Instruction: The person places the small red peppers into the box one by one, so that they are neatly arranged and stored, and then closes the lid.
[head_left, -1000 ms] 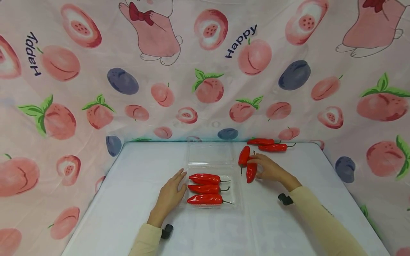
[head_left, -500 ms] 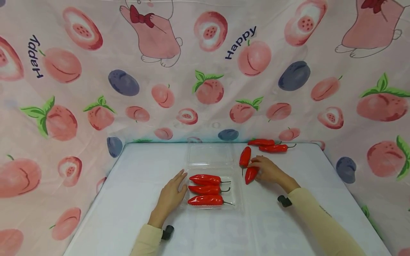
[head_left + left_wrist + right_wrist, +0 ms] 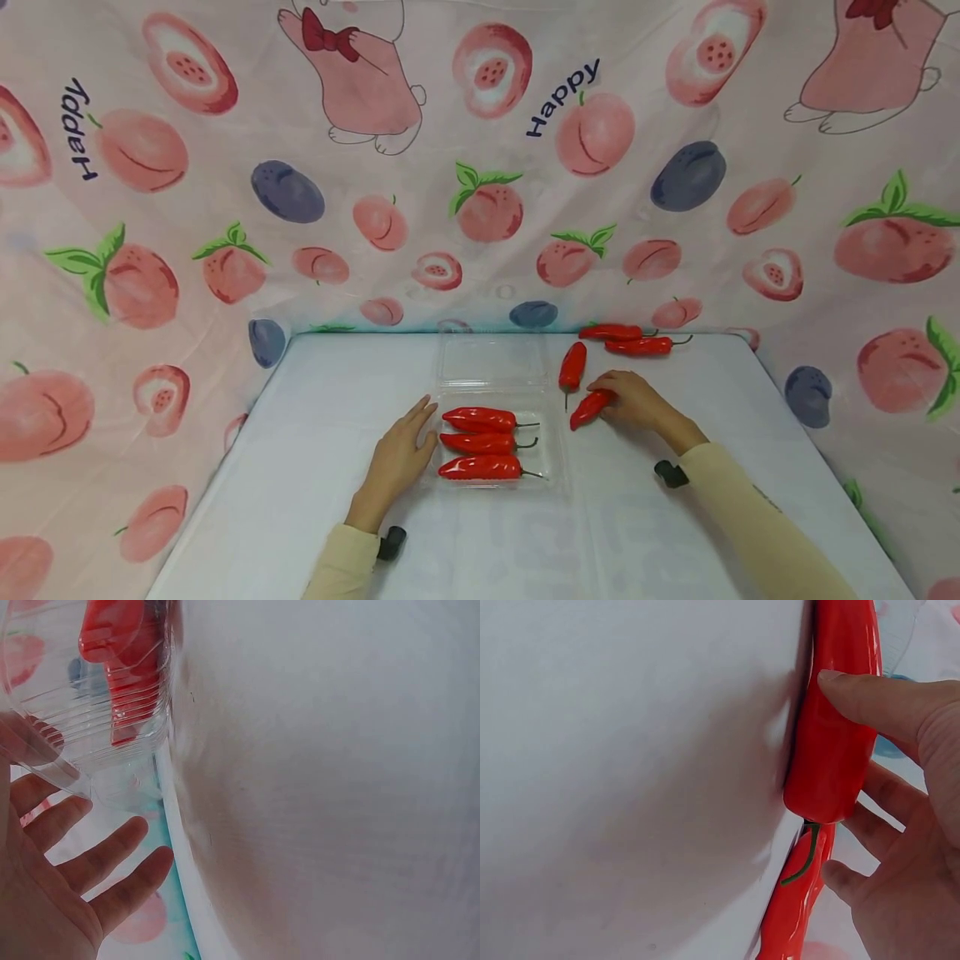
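My right hand (image 3: 633,404) pinches a long red chili pepper (image 3: 591,410) to the right of the container. In the right wrist view the thumb presses on one side of this chili pepper (image 3: 836,742) and fingers lie behind it; its green stem points down. My left hand (image 3: 401,450) lies along the left side of a clear plastic container (image 3: 556,454), fingertips at its rim. In the left wrist view those fingers (image 3: 105,859) are spread and slightly bent, with the container's ridged wall (image 3: 112,712) close by. Three red chili peppers (image 3: 480,443) lie side by side inside, stems to the right.
The container's clear lid (image 3: 491,362) is folded back behind it. Another red chili pepper (image 3: 572,367) lies just left of my right hand. Two more chili peppers (image 3: 640,347) are at the table's back edge. A fruit-printed cloth (image 3: 420,192) hangs behind the white table (image 3: 300,458).
The right hand has taken hold of the chili pepper and turned it from nearly upright in the view to a slant, its tip swinging slightly left. The left hand has stayed put.
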Demonstrator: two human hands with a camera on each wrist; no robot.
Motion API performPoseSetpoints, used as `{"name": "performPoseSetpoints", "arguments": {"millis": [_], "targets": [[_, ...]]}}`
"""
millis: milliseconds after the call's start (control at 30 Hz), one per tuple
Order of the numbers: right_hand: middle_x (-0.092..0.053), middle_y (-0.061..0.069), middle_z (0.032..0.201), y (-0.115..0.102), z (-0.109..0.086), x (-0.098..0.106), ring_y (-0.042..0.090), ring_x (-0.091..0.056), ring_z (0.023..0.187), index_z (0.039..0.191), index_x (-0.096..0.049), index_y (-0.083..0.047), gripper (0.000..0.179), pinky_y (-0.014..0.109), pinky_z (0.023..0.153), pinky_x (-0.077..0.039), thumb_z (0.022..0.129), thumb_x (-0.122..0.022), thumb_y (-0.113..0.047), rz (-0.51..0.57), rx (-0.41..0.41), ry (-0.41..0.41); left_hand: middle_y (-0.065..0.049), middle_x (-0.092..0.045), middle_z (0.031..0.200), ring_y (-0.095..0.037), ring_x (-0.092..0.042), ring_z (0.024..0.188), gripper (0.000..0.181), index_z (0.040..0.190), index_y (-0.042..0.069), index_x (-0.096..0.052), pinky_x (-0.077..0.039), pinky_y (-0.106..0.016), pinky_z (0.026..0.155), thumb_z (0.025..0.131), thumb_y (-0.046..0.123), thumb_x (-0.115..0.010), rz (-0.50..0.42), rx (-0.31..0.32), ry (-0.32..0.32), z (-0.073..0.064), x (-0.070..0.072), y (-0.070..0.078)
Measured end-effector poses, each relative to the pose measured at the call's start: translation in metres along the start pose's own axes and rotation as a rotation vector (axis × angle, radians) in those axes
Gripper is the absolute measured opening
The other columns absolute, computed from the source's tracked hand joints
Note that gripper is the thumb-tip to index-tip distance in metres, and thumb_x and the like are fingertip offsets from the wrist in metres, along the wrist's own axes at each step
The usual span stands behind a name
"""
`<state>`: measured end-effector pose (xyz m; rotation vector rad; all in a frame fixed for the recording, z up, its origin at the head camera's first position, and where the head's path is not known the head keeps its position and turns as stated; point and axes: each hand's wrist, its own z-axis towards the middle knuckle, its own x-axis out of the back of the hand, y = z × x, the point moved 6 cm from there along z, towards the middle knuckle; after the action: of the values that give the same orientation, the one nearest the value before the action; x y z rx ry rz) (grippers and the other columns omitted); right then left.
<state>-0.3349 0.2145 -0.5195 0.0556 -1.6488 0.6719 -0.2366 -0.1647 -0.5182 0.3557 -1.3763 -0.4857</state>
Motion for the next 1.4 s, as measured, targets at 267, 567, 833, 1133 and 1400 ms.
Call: {"name": "performPoseSetpoints", "arguments": {"millis": [267,567,833,1133,1400], "targets": [[-0.065,0.009,0.121,0.008,-0.001,-0.003,0.028,-0.058,0.111,0.125,-0.065,-0.013,0.043,0.05,0.097,-0.053,0.084,-0.076,-0.015,0.045,-0.055,-0.016,0.002,-0.045,0.154,-0.029,-0.053,0.134,0.048,0.142,0.02,-0.054,-0.049,-0.052,0.103,0.095,0.023,-0.06,-0.002,0.006,-0.011,0.0,0.001,0.001],[-0.066,0.008,0.117,0.005,-0.008,0.003,0.025,-0.058,0.106,0.125,-0.064,-0.012,0.041,0.05,0.097,-0.053,0.085,-0.075,-0.015,0.082,-0.083,-0.011,0.002,-0.044,0.155,-0.029,-0.052,0.134,0.048,0.142,0.02,-0.054,-0.048,-0.052,0.104,0.095,0.024,-0.059,0.008,0.004,-0.008,-0.001,0.001,0.0],[-0.066,0.009,0.115,0.008,-0.014,0.008,0.025,-0.056,0.103,0.125,-0.064,-0.011,0.04,0.05,0.095,-0.053,0.086,-0.074,-0.016,0.106,-0.089,0.013,0.002,-0.044,0.155,-0.029,-0.052,0.134,0.049,0.143,0.02,-0.053,-0.049,-0.052,0.103,0.095,0.024,-0.06,0.003,0.007,-0.009,-0.001,0.001,0.0],[-0.067,0.007,0.112,0.014,-0.02,0.013,0.023,-0.057,0.099,0.126,-0.064,-0.011,0.04,0.048,0.091,-0.055,0.088,-0.073,-0.017,0.117,-0.098,0.038,0.003,-0.044,0.155,-0.029,-0.052,0.135,0.048,0.143,0.021,-0.053,-0.047,-0.053,0.105,0.095,0.025,-0.059,-0.01,0.01,-0.012,-0.001,0.0,-0.001],[-0.067,0.008,0.112,0.011,-0.028,0.022,0.023,-0.059,0.099,0.126,-0.064,-0.01,0.038,0.05,0.091,-0.056,0.088,-0.071,-0.015,0.146,-0.095,0.075,0.003,-0.044,0.155,-0.03,-0.052,0.135,0.049,0.143,0.021,-0.053,-0.047,-0.054,0.104,0.095,0.025,-0.059,-0.012,0.008,-0.014,0.0,0.0,0.0]]}}
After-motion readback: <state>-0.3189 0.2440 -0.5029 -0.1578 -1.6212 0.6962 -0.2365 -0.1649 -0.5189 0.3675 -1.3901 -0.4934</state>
